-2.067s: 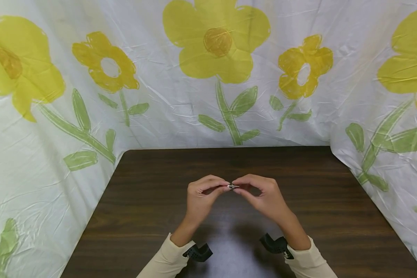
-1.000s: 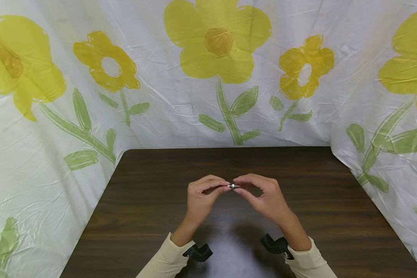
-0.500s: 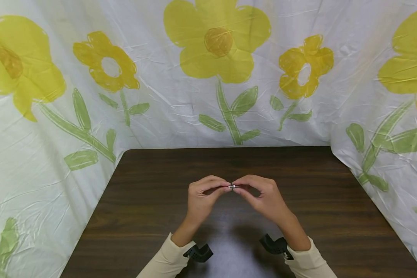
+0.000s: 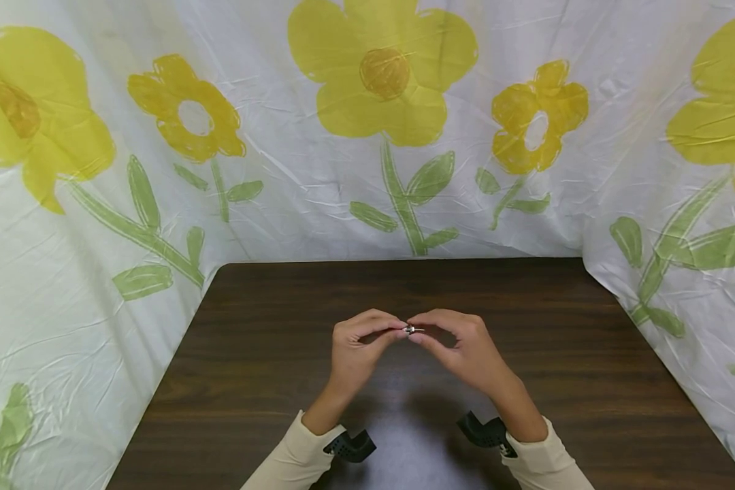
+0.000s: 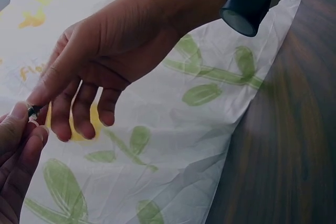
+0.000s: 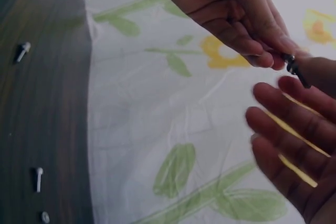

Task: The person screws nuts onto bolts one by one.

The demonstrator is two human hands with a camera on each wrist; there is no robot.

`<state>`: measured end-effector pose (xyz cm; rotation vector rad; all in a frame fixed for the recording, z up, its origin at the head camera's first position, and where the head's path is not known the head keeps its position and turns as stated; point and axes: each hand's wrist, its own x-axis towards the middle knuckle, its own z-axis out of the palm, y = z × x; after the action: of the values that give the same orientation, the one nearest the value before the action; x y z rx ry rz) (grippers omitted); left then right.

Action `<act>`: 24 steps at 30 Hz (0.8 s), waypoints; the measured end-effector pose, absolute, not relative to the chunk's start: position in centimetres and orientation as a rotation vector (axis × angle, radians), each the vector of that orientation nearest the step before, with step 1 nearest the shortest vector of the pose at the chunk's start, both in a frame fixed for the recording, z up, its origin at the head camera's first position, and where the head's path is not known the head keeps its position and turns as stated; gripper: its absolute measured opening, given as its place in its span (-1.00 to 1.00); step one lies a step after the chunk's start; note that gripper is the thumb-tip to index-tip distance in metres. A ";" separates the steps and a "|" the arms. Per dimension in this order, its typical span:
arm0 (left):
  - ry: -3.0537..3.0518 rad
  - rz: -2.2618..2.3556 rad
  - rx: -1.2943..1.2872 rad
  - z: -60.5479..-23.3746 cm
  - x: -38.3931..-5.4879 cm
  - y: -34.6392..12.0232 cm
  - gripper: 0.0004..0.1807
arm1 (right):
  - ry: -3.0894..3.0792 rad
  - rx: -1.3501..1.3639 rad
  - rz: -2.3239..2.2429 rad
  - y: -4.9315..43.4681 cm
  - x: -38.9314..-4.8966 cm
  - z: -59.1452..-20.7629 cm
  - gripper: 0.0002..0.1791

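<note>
A small metal bolt (image 4: 418, 330) lies sideways between the two hands, above the dark table. My left hand (image 4: 356, 347) pinches its head end between thumb and index finger; those fingertips hide the head. Pointing right, the shank carries what looks like a nut (image 4: 411, 329). My right hand (image 4: 462, 344) has thumb and index fingertip at this nut, one on either side. In the right wrist view the dark shank of the bolt (image 6: 300, 75) slants down beside the right thumb, and the other right fingers (image 6: 294, 111) are spread apart.
Along the table (image 6: 31, 119) in the right wrist view lie a bolt (image 6: 22, 52), a second bolt (image 6: 39, 179) and a small nut-like piece (image 6: 45, 217). A white cloth with yellow flowers (image 4: 269, 204) hangs behind and beside the table. Dark cameras (image 4: 350, 446) are strapped at both wrists.
The right thumb and index fingertips have shifted slightly left along the bolt, closer to the left fingertips, after standing a bit wider one second ago. The left hand stays almost still.
</note>
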<state>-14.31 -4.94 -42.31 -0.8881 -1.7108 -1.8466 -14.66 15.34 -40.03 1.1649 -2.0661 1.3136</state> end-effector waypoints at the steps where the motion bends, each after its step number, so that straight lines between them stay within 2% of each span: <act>1: -1.711 -1.848 -0.884 -42.3 -14.3 -5.0 -0.87 | -2.040 1.167 1.309 15.3 -14.7 -40.1 -0.63; 7: -1.711 -1.846 -0.882 -42.3 -14.3 -5.0 -0.86 | -1.900 1.195 1.298 15.1 -14.9 -40.1 -0.50; 12: -1.701 -1.861 -0.900 -42.3 -14.4 -4.9 -0.85 | -1.882 1.203 1.289 15.0 -14.9 -40.0 -0.54; 19: -1.701 -1.851 -0.898 -42.4 -14.4 -4.9 -0.87 | -1.939 1.199 1.282 15.0 -14.8 -40.1 -0.72; 24: -1.705 -1.840 -0.898 -42.4 -14.4 -4.9 -0.87 | -2.008 1.190 1.276 15.0 -14.7 -40.1 -0.73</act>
<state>-14.37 -4.94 -42.38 -0.8983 -1.7048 -1.8405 -14.69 15.01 -40.15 1.1900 -2.0082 1.2763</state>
